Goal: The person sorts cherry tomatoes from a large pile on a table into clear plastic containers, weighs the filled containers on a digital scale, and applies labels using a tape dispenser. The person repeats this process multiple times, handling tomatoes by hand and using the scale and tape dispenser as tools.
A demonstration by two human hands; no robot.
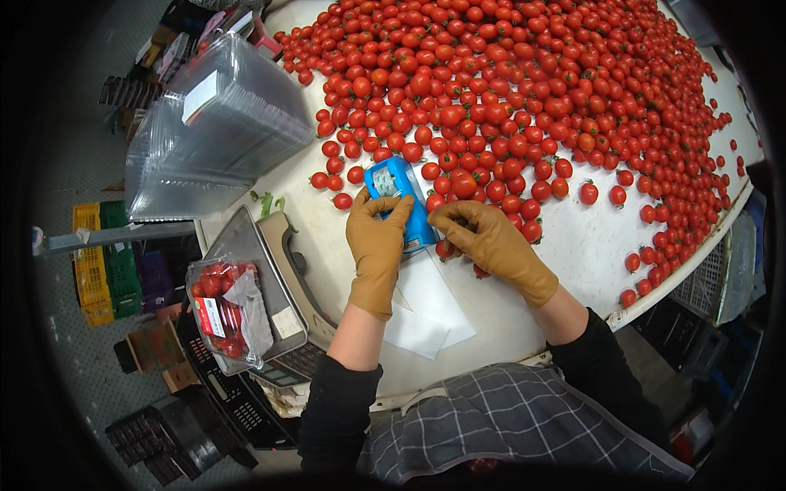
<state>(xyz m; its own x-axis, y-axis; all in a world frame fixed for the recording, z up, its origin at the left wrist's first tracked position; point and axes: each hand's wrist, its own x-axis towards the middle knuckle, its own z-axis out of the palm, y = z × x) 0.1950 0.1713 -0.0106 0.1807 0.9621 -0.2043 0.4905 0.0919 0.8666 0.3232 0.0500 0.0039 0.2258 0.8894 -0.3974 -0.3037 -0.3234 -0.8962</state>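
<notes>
My left hand (376, 251), in a tan rubber glove, grips the blue handheld label dispenser (402, 202) on the white table (552, 313). A roll shows through an opening at its far end. My right hand (497, 248), gloved alike, is just right of the dispenser with its fingertips pinched together; whether something small is between them cannot be told. White paper sheets (430, 307) lie on the table below the dispenser. A large heap of cherry tomatoes (522, 80) spreads beyond both hands, and a few lie beside my right fingers.
To the left, a clear plastic punnet of tomatoes (227, 307) with a label sits on a weighing scale (285, 270). Nested clear plastic containers (215, 135) stand at the table's upper left. Yellow (92, 264) and green crates (121, 264) are on the floor.
</notes>
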